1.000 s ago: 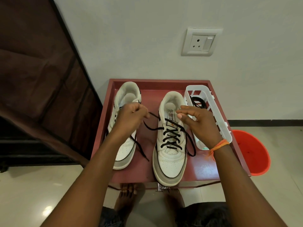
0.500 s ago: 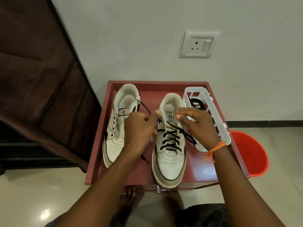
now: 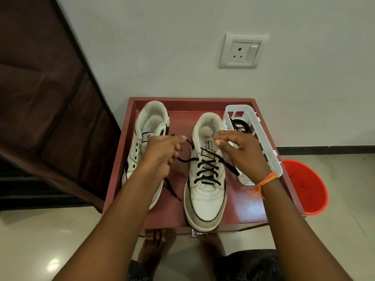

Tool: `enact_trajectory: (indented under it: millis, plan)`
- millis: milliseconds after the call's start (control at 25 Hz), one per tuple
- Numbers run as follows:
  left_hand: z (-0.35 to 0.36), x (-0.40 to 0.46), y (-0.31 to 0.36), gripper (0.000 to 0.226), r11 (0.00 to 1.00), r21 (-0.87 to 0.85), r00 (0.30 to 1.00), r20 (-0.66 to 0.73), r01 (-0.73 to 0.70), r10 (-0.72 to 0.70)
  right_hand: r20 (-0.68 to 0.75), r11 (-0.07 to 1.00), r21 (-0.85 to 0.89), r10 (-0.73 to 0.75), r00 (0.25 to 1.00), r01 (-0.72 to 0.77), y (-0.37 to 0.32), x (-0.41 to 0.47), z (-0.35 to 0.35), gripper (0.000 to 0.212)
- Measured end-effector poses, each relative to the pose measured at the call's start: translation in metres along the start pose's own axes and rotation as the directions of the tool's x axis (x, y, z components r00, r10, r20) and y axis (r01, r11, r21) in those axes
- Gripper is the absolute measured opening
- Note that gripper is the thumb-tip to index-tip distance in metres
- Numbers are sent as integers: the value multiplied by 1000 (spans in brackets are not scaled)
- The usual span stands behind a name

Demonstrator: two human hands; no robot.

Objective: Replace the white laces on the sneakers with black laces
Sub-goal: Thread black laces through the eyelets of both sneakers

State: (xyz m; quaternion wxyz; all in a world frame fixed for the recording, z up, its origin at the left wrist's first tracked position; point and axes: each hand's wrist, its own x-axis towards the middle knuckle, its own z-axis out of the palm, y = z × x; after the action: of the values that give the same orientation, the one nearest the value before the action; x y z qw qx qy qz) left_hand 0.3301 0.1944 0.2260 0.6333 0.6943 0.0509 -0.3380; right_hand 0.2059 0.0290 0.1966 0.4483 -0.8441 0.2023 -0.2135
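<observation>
Pinching the thin black lace (image 3: 183,159), the left hand (image 3: 160,153) drew it taut through the white leather sneaker (image 3: 206,191), while the right hand (image 3: 241,151), its grip on the other end, steadied it.

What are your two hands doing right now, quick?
Left hand: closed, gripping the black lace of the right sneaker.
Right hand: fingers curled over the sneaker's tongue; whether it pinches the lace cannot be told.

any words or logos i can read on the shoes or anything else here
No text reads clearly.
Right sneaker's tongue label: printed lines and a small flag mark, too blurred to read.
Left sneaker's tongue label: a red emblem, no legible words.
Wall socket and white basket: no text visible.
</observation>
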Motion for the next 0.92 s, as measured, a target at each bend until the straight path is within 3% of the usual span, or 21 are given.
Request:
enact_trajectory:
  millis: [200,280,320,400,480,520,600,760,920]
  plan:
    - [-39,8,28,10,922,-343,982,-128,-178,142,4,1000,10,23,1000,-23,0,1,-2,16]
    - [-43,7,30,14,891,-397,971,-174,-221,164,0,999,36,34,999,-34,-1,1,-2,15]
    - [-42,6,29,17,913,-323,961,-197,-249,193,-3,998,46,39,999,-39,-1,1,-2,15]
    - [-35,2,20,31,950,43,931,-188,-309,312,-6,997,56,52,999,-51,-1,1,-1,15]
    - [-23,-6,10,41,882,353,926,-94,-311,365,-2,996,67,60,998,-60,-2,1,-1,15]
    - [-15,-10,5,43,856,421,936,-45,-300,350,-4,995,72,63,998,-62,-2,1,0,15]
    - [1,-13,-6,44,876,412,964,26,-251,265,-11,996,70,64,998,-63,-2,1,0,15]
    - [18,-7,-16,31,982,174,997,26,-73,69,-9,997,47,61,998,-61,-3,1,2,16]
    - [16,-2,-14,21,989,138,999,31,-49,45,-5,998,35,54,999,-53,-2,1,0,15]
